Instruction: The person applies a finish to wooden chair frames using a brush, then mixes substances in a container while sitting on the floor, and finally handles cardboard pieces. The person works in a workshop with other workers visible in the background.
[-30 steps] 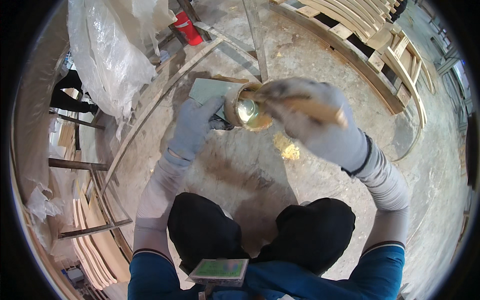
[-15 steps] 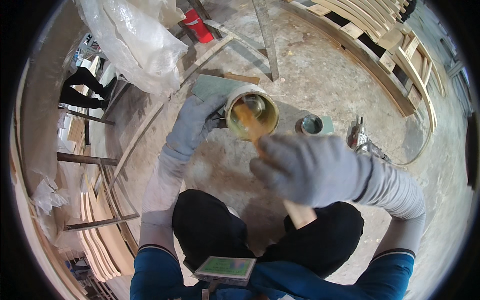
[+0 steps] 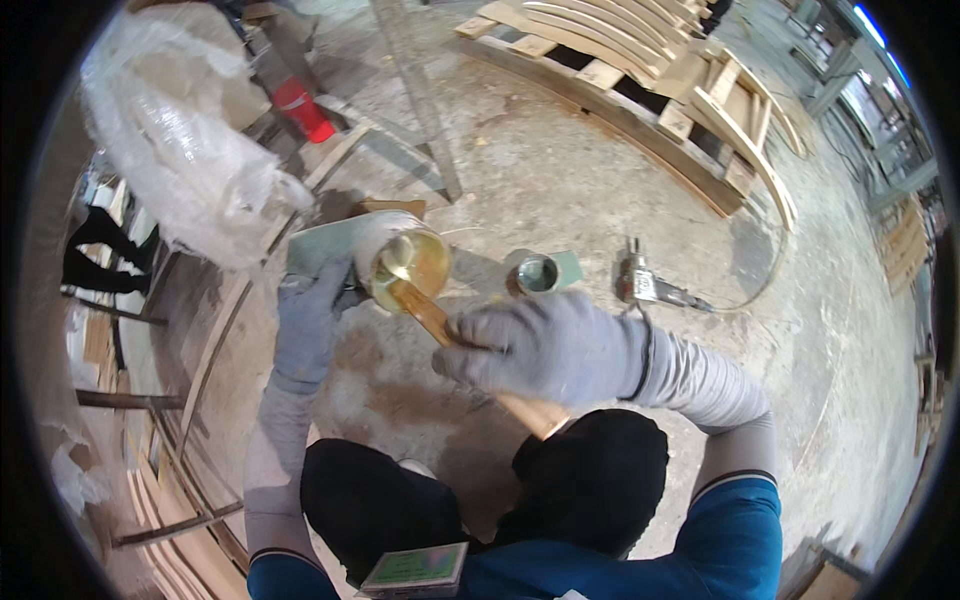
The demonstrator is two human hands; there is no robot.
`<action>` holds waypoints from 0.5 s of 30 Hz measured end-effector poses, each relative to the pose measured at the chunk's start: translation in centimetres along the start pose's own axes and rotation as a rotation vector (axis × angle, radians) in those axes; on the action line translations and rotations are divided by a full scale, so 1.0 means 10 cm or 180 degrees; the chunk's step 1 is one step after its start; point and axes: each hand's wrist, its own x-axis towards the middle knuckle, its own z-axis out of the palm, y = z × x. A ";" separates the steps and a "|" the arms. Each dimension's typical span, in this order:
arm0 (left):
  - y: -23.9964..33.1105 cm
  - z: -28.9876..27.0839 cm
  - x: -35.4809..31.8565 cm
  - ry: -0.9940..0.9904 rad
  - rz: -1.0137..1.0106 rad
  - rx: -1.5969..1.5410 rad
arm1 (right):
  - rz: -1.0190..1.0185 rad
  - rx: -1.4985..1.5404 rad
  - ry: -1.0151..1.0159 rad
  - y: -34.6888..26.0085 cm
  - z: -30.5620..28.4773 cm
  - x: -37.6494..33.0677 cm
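My left hand (image 3: 312, 315), in a grey glove, is closed on the near left side of a round can (image 3: 436, 262), its fingers partly hidden. The can is tilted so its mouth and yellowish inside show. In my right hand (image 3: 545, 345), also gloved, is a flat wooden stick (image 3: 425, 312). One end reaches into the can's mouth, and the other sticks out below my fist near my right knee. A small cup of dark liquid (image 3: 536, 272) stands on the floor right of the can, next to a greenish square (image 3: 568, 268).
A power tool (image 3: 650, 283) with a cord or hose lies to the right. Beyond is a wooden pallet (image 3: 620, 110) with curved wooden parts. At the left are metal frames (image 3: 130, 400), plastic sheeting (image 3: 190, 140), a red container (image 3: 303, 110) and another person's dark-clad legs (image 3: 100, 250).
The whole view has shifted, so the scene sits farther left and lower. The stick has moved within the can, and my right hand shows less blur. Both hands keep their holds.
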 end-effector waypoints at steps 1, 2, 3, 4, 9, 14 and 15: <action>0.03 0.06 -0.01 0.0218 -0.0779 -0.1187 | 0.0075 -0.0046 0.0154 0.08 -0.07 -0.02; 0.04 0.13 0.00 0.0224 -0.0720 -0.1229 | 0.0139 -0.0090 0.0304 0.13 -0.11 -0.05; 0.05 0.20 0.01 0.0241 -0.0664 -0.1272 | 0.0159 -0.0201 0.0354 0.11 -0.10 -0.09; 0.08 0.24 0.04 0.0259 -0.0566 -0.1296 | 0.0160 -0.0337 0.0439 0.09 -0.04 -0.11; 0.04 0.07 0.04 0.0357 -0.0125 -0.0697 | 0.0052 -0.0085 0.0520 0.12 0.07 -0.07; 0.03 0.17 0.07 0.0467 -0.0308 -0.1035 | 0.0068 -0.0248 0.0617 0.18 0.09 -0.09; 0.04 0.16 0.07 0.0465 -0.0368 -0.1436 | 0.0067 -0.0102 0.0455 0.13 0.07 -0.11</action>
